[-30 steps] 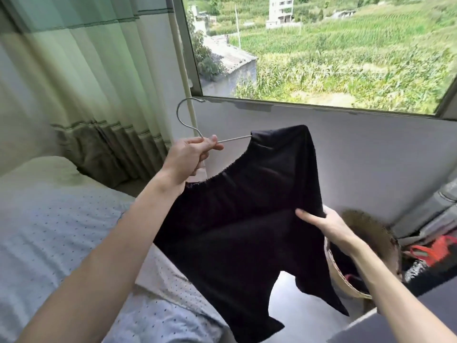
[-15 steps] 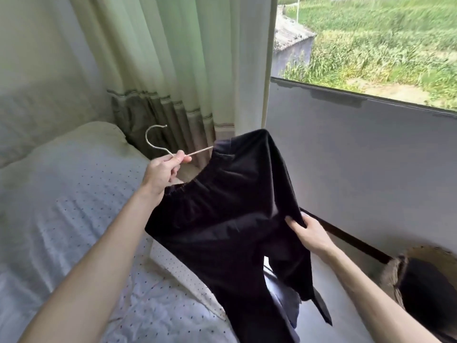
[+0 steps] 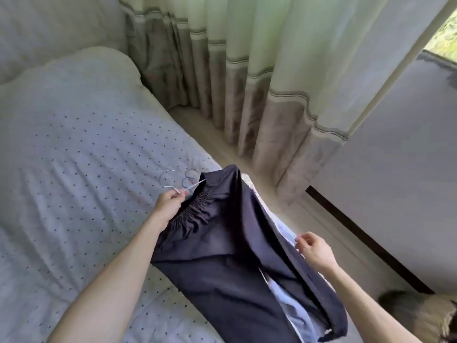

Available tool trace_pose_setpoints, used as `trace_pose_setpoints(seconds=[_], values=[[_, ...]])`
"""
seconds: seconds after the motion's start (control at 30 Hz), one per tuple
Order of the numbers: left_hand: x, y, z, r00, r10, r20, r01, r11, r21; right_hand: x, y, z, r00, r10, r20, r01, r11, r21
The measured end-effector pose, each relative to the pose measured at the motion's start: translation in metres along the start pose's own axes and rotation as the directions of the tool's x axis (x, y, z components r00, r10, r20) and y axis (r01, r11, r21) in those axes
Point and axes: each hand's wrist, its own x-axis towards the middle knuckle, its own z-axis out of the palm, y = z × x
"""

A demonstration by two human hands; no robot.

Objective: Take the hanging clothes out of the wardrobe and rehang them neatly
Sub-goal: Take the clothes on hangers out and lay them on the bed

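A dark navy garment with an elastic waistband (image 3: 222,246) hangs on a thin metal wire hanger (image 3: 170,184) and lies low across the bed's right edge. My left hand (image 3: 170,204) grips the hanger just below its hook, at the waistband. My right hand (image 3: 314,251) pinches the garment's right edge near the bed's side. Another wire hook (image 3: 189,178) shows on the bed just beyond the held hanger. The wardrobe is out of view.
The bed with a pale dotted cover (image 3: 81,157) fills the left. Green and grey curtains (image 3: 247,82) hang behind it, over a strip of pale floor (image 3: 309,219). A grey wall (image 3: 395,169) stands at right, and a woven basket (image 3: 425,315) sits at the bottom right.
Both hands have lowered the garment from in front of the window down onto the bed's edge. The view has swung left and down, away from the window.
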Motion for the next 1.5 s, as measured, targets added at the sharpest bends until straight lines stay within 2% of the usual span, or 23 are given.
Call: trace_pose_setpoints(seconds=[0.1, 0.23, 0.4, 0.47, 0.6, 0.7, 0.8, 0.87, 0.97, 1.07, 1.13, 1.2, 1.23, 1.27, 1.33, 1.4, 1.47, 1.5], values=[[0.039, -0.018, 0.001, 0.999, -0.029, 0.022, 0.027, 0.996, 0.09, 0.013, 0.007, 0.018, 0.998, 0.05, 0.032, -0.045, 0.989, -0.139], [0.088, -0.032, 0.007, 0.99, -0.069, 0.127, 0.054, 0.991, 0.124, 0.027, 0.031, 0.051, 0.979, 0.108, 0.17, -0.034, 0.92, -0.389], [0.134, -0.043, 0.018, 0.936, -0.163, 0.312, 0.132, 0.984, 0.119, 0.034, 0.04, 0.088, 0.984, 0.079, 0.16, 0.012, 0.865, -0.501], [0.155, -0.05, 0.022, 0.929, -0.188, 0.32, 0.134, 0.974, 0.184, 0.039, 0.039, 0.1, 0.987, 0.05, 0.156, 0.044, 0.837, -0.545], [0.191, -0.072, 0.044, 0.953, -0.168, 0.252, 0.074, 0.936, 0.346, 0.053, 0.043, 0.126, 0.979, -0.005, 0.204, 0.134, 0.771, -0.622], [0.211, -0.083, 0.068, 0.974, -0.134, 0.18, 0.037, 0.886, 0.462, 0.064, 0.055, 0.145, 0.982, -0.01, 0.189, 0.14, 0.713, -0.688], [0.232, -0.098, 0.075, 0.995, -0.047, 0.088, -0.008, 0.84, 0.542, 0.067, 0.061, 0.152, 0.978, -0.011, 0.209, 0.158, 0.691, -0.705], [0.249, -0.113, 0.08, 1.0, 0.007, 0.006, -0.009, 0.819, 0.574, 0.069, 0.062, 0.151, 0.985, -0.076, 0.154, 0.162, 0.704, -0.691], [0.257, -0.131, 0.094, 0.997, 0.003, -0.083, 0.053, 0.748, 0.662, 0.066, 0.065, 0.149, 0.988, -0.124, 0.094, 0.155, 0.728, -0.667], [0.244, -0.132, 0.105, 0.986, 0.017, -0.165, 0.096, 0.751, 0.654, 0.051, 0.072, 0.15, 0.983, -0.179, 0.044, 0.169, 0.778, -0.605], [0.222, -0.127, 0.109, 0.962, 0.151, -0.226, 0.037, 0.751, 0.659, 0.033, 0.078, 0.151, 0.971, -0.238, -0.029, 0.186, 0.821, -0.54], [0.188, -0.126, 0.116, 0.896, 0.379, -0.233, -0.123, 0.714, 0.69, 0.013, 0.089, 0.155, 0.964, -0.258, -0.058, 0.198, 0.85, -0.488], [0.165, -0.126, 0.121, 0.848, 0.496, -0.185, -0.243, 0.674, 0.697, 0.002, 0.096, 0.156, 0.972, -0.233, -0.024, 0.194, 0.86, -0.473], [0.138, -0.128, 0.127, 0.788, 0.606, -0.105, -0.383, 0.617, 0.687, -0.009, 0.102, 0.158, 0.983, -0.178, 0.046, 0.179, 0.871, -0.458], [0.074, -0.136, 0.144, 0.641, 0.751, 0.157, -0.672, 0.45, 0.589, -0.027, 0.113, 0.162, 0.975, -0.024, 0.221, 0.128, 0.874, -0.469], [0.013, -0.148, 0.159, 0.454, 0.735, 0.503, -0.877, 0.271, 0.397, -0.035, 0.123, 0.165, 0.944, 0.082, 0.32, 0.09, 0.869, -0.487], [-0.03, -0.165, 0.177, 0.265, 0.545, 0.796, -0.964, 0.13, 0.232, -0.037, 0.124, 0.169, 0.954, 0.1, 0.282, 0.044, 0.885, -0.463], [-0.042, -0.172, 0.186, 0.219, 0.412, 0.884, -0.976, 0.078, 0.205, -0.037, 0.124, 0.171, 0.963, 0.102, 0.249, 0.022, 0.893, -0.45]])
